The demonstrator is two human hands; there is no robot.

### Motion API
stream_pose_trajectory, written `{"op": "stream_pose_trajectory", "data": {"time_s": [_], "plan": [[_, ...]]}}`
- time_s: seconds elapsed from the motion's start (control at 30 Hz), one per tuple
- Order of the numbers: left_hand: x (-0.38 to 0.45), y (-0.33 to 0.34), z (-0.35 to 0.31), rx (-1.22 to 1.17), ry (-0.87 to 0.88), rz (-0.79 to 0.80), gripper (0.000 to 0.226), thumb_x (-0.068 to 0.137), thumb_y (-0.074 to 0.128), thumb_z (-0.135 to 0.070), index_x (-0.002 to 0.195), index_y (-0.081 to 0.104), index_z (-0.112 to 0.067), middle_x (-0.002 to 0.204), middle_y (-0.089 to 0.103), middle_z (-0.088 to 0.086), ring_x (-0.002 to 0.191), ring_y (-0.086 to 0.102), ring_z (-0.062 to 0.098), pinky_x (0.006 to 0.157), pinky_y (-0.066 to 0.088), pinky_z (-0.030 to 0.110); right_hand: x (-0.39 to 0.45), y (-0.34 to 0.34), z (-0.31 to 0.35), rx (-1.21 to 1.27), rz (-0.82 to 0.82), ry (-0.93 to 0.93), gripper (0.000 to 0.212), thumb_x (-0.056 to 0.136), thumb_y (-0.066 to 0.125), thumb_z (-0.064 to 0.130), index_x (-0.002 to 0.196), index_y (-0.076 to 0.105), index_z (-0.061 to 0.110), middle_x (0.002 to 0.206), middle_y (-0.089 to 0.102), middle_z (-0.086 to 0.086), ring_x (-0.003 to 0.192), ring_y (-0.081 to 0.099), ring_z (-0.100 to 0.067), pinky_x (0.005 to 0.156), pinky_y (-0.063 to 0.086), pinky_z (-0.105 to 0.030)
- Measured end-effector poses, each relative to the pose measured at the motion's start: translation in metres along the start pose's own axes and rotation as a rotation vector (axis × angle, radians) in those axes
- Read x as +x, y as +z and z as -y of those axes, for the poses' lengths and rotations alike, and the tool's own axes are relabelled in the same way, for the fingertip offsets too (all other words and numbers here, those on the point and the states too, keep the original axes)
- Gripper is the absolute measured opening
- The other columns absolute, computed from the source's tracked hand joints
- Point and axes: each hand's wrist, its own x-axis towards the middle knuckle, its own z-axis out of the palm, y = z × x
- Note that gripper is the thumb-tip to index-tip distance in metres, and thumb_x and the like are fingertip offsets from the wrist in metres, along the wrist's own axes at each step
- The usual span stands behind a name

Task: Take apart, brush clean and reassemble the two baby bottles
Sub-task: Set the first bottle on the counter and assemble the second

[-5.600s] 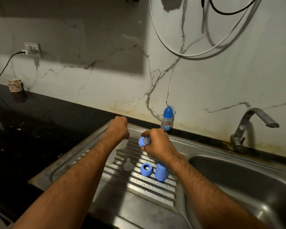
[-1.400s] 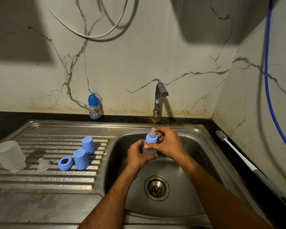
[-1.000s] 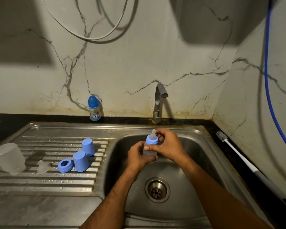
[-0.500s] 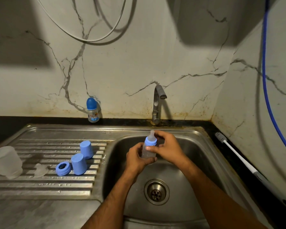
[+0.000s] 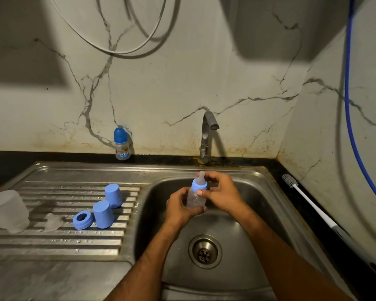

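Over the sink basin (image 5: 243, 231) I hold a small clear baby bottle (image 5: 195, 197) with a blue collar and a clear teat. My left hand (image 5: 180, 208) grips its body from below. My right hand (image 5: 220, 194) pinches the blue collar, thumb in front and fingers behind. On the ribbed drainboard (image 5: 59, 240) lie parts of the other bottle: a clear bottle body (image 5: 8, 210) upside down, a clear teat (image 5: 52, 221), a blue collar ring (image 5: 82, 219) and two blue caps (image 5: 103, 213), (image 5: 113, 195).
A small capped bottle (image 5: 121, 144) stands against the marble wall behind the drainboard. The tap (image 5: 206, 135) rises behind the basin with no water running. A white-handled bottle brush (image 5: 313, 208) lies on the dark counter to the right. A blue hose (image 5: 350, 118) hangs at the right wall.
About six seconds ago my hands were over the drainboard by the blue parts; since then they hold the bottle over the basin. In the last second the right hand's grip shifted on the collar.
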Motion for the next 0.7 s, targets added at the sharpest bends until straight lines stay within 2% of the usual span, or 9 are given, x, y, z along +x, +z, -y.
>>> {"op": "stream_pose_trajectory", "data": {"time_s": [0.07,0.17,0.23,0.33,0.4,0.43,0.57,0.7], "plan": [[0.000,0.000,0.001,0.000,-0.001,0.012,0.057,0.067,0.090,-0.012,0.118,0.066,-0.022,0.107,0.073,-0.005,0.101,0.069,0.010,0.090,0.059,0.038,0.000,0.002,0.001,-0.022,-0.019,0.007,0.052,0.078,0.084,0.007,0.126,0.066,0.015,0.107,0.066,0.012,0.098,0.064,-0.002,0.086,0.056,-0.017],[0.000,-0.001,0.002,-0.020,-0.018,0.024,0.057,0.067,0.090,-0.012,0.118,0.066,-0.022,0.107,0.073,-0.005,0.100,0.069,0.010,0.089,0.059,0.038,-0.001,0.006,0.001,-0.054,-0.057,0.013,0.052,0.076,0.087,0.013,0.123,0.065,0.014,0.110,0.069,0.005,0.099,0.066,-0.008,0.075,0.051,-0.010],[-0.001,-0.001,0.001,-0.024,-0.021,0.031,0.057,0.068,0.089,-0.012,0.119,0.066,-0.022,0.108,0.073,-0.005,0.101,0.069,0.009,0.089,0.059,0.037,0.000,0.006,0.002,-0.064,-0.054,0.016,0.052,0.076,0.087,0.015,0.123,0.064,0.014,0.111,0.068,0.004,0.100,0.066,-0.009,0.074,0.050,-0.009],[-0.002,-0.002,-0.002,-0.077,-0.009,0.064,0.057,0.069,0.088,-0.010,0.121,0.067,-0.020,0.109,0.073,-0.003,0.103,0.069,0.011,0.090,0.059,0.036,0.001,-0.002,0.005,-0.017,0.046,0.022,0.057,0.080,0.084,0.009,0.132,0.061,0.014,0.125,0.067,0.001,0.115,0.063,-0.014,0.094,0.054,-0.022],[-0.003,-0.006,-0.006,-0.133,-0.016,0.145,0.055,0.070,0.087,-0.009,0.121,0.067,-0.018,0.109,0.074,-0.001,0.104,0.070,0.015,0.090,0.059,0.034,0.001,-0.012,0.007,0.050,0.171,0.032,0.060,0.085,0.077,0.002,0.139,0.057,0.016,0.135,0.064,0.002,0.125,0.059,-0.014,0.106,0.050,-0.034],[-0.003,-0.008,-0.008,-0.178,-0.022,0.200,0.054,0.071,0.087,-0.009,0.120,0.068,-0.017,0.109,0.074,0.002,0.104,0.070,0.018,0.088,0.059,0.034,0.001,-0.017,0.008,0.080,0.223,0.039,0.059,0.087,0.073,0.000,0.141,0.056,0.017,0.136,0.064,0.004,0.127,0.058,-0.013,0.108,0.049,-0.036],[-0.003,-0.015,-0.015,-0.280,-0.042,0.364,0.052,0.074,0.085,-0.012,0.123,0.067,-0.014,0.115,0.073,0.008,0.109,0.069,0.024,0.092,0.057,0.038,0.002,-0.028,0.007,0.167,0.283,0.055,0.052,0.089,0.068,-0.003,0.136,0.061,0.018,0.130,0.068,0.006,0.124,0.061,-0.010,0.105,0.051,-0.035],[-0.003,-0.013,-0.013,-0.276,-0.043,0.380,0.050,0.074,0.085,-0.010,0.120,0.068,-0.010,0.113,0.073,0.011,0.107,0.070,0.027,0.091,0.058,0.038,0.002,-0.023,0.002,0.207,0.221,0.059,0.048,0.085,0.073,-0.004,0.129,0.065,0.013,0.120,0.074,0.000,0.113,0.069,-0.014,0.098,0.056,-0.036]]}}
